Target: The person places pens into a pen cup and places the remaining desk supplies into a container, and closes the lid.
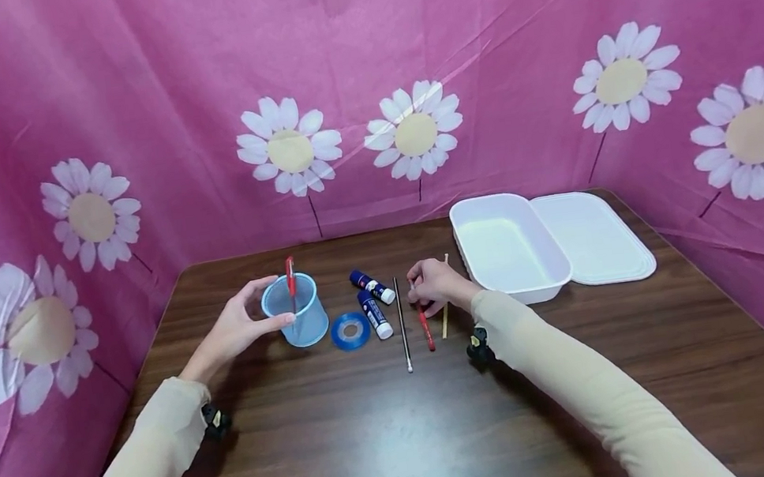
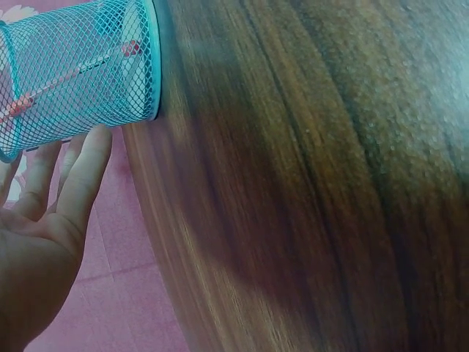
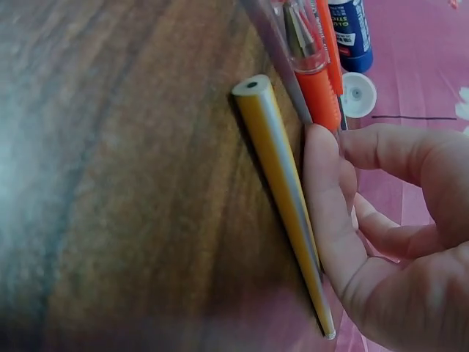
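My left hand (image 1: 242, 323) holds a light-blue mesh pen cup (image 1: 310, 327), thumb at the near rim and fingers along its left side. A red pen (image 1: 291, 277) stands in the cup and shows through the mesh in the left wrist view. My right hand (image 1: 439, 283) pinches a second red pen (image 3: 322, 95), which has a clear cap, between thumb and fingers. Beside that hand a yellow pencil (image 3: 282, 176) lies on the wooden table. A black pencil (image 1: 403, 323) lies just left of the pinched pen.
Two blue glue sticks with white caps, an upper one (image 1: 373, 286) and a lower one (image 1: 375, 315), lie mid-table near a blue ribbon roll (image 1: 338, 333). At the back right stands a white plastic box (image 1: 539, 295), its lid (image 1: 599, 235) beside it. Pink flowered cloth (image 1: 342, 28) hangs behind.
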Demonstrator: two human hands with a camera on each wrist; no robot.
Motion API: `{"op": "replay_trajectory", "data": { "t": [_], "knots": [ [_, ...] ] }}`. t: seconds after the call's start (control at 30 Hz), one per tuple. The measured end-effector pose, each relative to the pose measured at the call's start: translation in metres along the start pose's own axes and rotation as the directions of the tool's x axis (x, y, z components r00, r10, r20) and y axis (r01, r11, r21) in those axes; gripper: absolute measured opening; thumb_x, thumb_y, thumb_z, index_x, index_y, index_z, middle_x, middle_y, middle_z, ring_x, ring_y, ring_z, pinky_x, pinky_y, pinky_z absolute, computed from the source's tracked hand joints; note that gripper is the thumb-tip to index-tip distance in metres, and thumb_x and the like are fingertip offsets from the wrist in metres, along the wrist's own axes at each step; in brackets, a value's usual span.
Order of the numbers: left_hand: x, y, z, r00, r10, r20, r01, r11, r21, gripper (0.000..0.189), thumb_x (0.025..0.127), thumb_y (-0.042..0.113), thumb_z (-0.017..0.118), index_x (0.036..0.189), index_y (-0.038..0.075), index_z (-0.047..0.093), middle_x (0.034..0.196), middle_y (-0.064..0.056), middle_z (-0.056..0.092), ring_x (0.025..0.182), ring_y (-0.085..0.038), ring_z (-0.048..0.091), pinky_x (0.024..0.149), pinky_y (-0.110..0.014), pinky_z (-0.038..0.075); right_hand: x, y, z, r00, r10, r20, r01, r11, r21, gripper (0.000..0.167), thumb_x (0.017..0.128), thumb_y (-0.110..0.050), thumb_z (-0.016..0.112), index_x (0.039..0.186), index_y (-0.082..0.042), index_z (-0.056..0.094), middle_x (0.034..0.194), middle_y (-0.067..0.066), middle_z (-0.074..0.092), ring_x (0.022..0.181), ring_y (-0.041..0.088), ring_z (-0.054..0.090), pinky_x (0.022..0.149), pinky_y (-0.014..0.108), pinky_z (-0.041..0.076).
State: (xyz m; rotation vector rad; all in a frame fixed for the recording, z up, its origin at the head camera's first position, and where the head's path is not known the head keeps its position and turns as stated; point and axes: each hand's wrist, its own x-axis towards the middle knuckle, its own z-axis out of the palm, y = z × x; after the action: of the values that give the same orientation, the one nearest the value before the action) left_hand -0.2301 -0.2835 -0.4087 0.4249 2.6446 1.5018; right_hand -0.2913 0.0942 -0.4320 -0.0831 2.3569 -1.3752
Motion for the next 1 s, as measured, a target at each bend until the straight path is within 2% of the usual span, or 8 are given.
{"op": "replay_trajectory", "data": {
  "t": [0.37, 0.57, 0.77, 1.0],
  "knots": [
    [0.001, -0.004, 0.000, 1.000, 0.016, -0.004, -0.016, 1.000, 0.002, 0.076, 0.087, 0.027, 0.083, 0.151, 0.014, 0.044, 0.126, -0.014, 0.062, 0.104, -0.030, 0.059, 0.081, -0.031, 0.051, 0.005, 0.003, -0.003, 1.000, 0.000, 0.016, 0.000, 1.000, -0.027, 0.035, 0.086, -0.002, 0.069, 0.120, 0.001, 0.058, 0.083, 0.010, 0.059, 0.065, 0.018, 0.059, 0.058, 0.039, 0.061],
    [0.001, -0.003, 0.001, 1.000, -0.004, -0.004, 0.004, 1.000, -0.014, 0.078, 0.086, 0.030, 0.084, 0.151, 0.013, 0.043, 0.127, -0.014, 0.061, 0.103, -0.027, 0.061, 0.081, -0.030, 0.053, 0.008, 0.000, -0.008, 0.999, -0.005, 0.045, 0.006, 0.999, -0.041, 0.041, 0.089, -0.004, 0.066, 0.128, 0.003, 0.056, 0.081, 0.010, 0.059, 0.067, 0.018, 0.059, 0.060, 0.040, 0.061],
    [0.001, -0.003, 0.001, 1.000, -0.001, -0.001, 0.001, 1.000, -0.001, 0.077, 0.088, 0.028, 0.083, 0.151, 0.012, 0.043, 0.125, -0.015, 0.061, 0.102, -0.026, 0.060, 0.081, -0.030, 0.053, 0.010, -0.001, -0.012, 0.996, 0.004, 0.084, 0.001, 0.998, -0.060, 0.046, 0.092, -0.007, 0.066, 0.135, 0.003, 0.052, 0.087, 0.012, 0.061, 0.073, 0.020, 0.060, 0.064, 0.041, 0.061],
    [0.001, -0.002, 0.001, 1.000, -0.009, -0.001, 0.009, 1.000, -0.020, 0.078, 0.087, 0.030, 0.083, 0.151, 0.013, 0.042, 0.127, -0.015, 0.060, 0.102, -0.025, 0.061, 0.079, -0.030, 0.055, 0.011, 0.000, -0.019, 0.990, 0.024, 0.141, -0.025, 1.000, 0.009, 0.046, 0.092, -0.008, 0.062, 0.135, 0.004, 0.053, 0.095, 0.013, 0.064, 0.075, 0.018, 0.062, 0.068, 0.039, 0.061]
  ]
}}
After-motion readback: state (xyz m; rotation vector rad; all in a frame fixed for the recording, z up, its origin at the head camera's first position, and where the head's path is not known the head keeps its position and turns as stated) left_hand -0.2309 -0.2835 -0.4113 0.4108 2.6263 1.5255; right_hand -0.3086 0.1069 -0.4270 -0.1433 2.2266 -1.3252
